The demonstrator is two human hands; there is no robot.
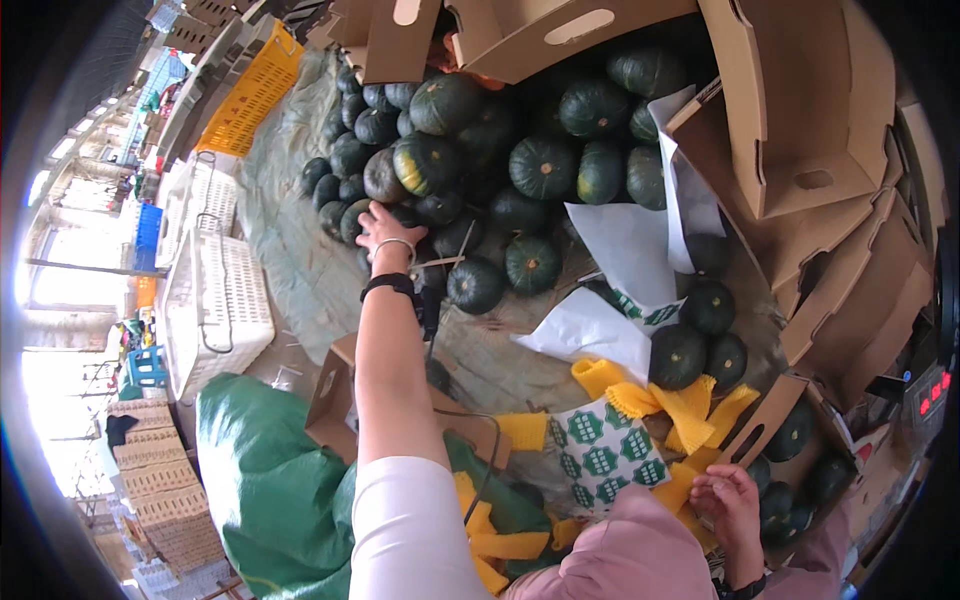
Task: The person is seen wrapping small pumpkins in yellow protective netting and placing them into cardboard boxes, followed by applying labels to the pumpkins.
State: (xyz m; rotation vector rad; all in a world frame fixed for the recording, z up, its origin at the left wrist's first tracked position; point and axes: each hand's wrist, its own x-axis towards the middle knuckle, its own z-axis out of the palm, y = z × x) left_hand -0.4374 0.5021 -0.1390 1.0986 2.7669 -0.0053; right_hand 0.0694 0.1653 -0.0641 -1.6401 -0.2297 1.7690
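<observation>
My left hand (388, 229), fingers spread, reaches out over the pile and touches dark green squashes, such as the one at its fingertips (354, 220); no firm hold on one shows. A brownish squash (384, 175) and a green one with a yellow patch (426, 165) lie just beyond. Beside a cardboard box of squashes (757, 424), my right hand (726, 496) has loosely bent fingers and nothing visible in it. Yellow foam net sleeves (686, 420) and a white sheet with green print (607, 454) lie left of that hand.
Open cardboard boxes (817, 112) are stacked along the top and right. White paper sheets (592, 330) lie among squashes. A green sack (262, 480), white plastic crates (225, 300) and a yellow crate (251, 90) stand left. A display (930, 394) with red digits is at the right edge.
</observation>
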